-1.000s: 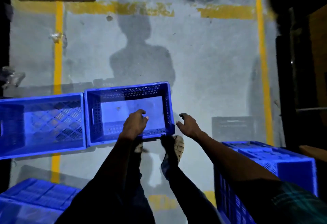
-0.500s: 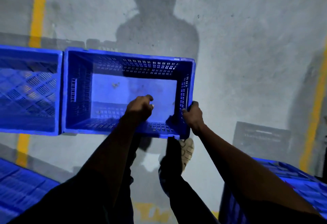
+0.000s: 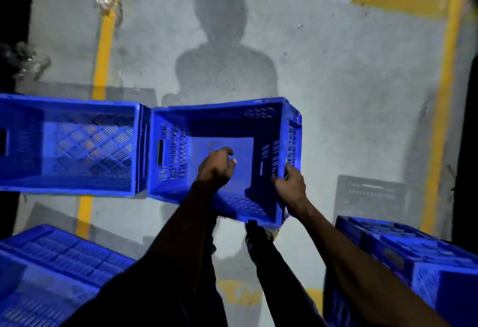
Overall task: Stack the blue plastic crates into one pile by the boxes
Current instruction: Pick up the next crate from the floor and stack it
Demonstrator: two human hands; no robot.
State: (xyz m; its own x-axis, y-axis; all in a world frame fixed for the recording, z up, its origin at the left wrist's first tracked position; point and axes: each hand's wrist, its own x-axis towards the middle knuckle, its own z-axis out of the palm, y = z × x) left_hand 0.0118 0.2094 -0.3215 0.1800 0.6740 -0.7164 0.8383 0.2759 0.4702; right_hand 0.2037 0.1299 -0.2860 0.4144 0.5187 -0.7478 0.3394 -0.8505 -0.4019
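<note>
An open blue plastic crate (image 3: 178, 130) with a solid bottom is tilted, its near right corner lifted off the grey floor. My left hand (image 3: 216, 167) grips its near rim from inside. My right hand (image 3: 291, 187) clasps its right wall near the front corner. A second open blue crate (image 3: 77, 145) with a lattice bottom sits touching it on the left. An upturned blue crate (image 3: 403, 251) stands at the lower right, and another upturned one (image 3: 51, 262) at the lower left.
Yellow floor lines (image 3: 103, 50) run along the left, right and far side of the concrete. Crumpled plastic (image 3: 25, 60) lies at the far left edge. My legs and a sandalled foot (image 3: 269, 235) are below the held crate. A dark wall borders the right.
My right hand reached the crate's right wall and closed on it. The crate's near right corner has risen from the floor, tilting it. The camera pulled back up.
</note>
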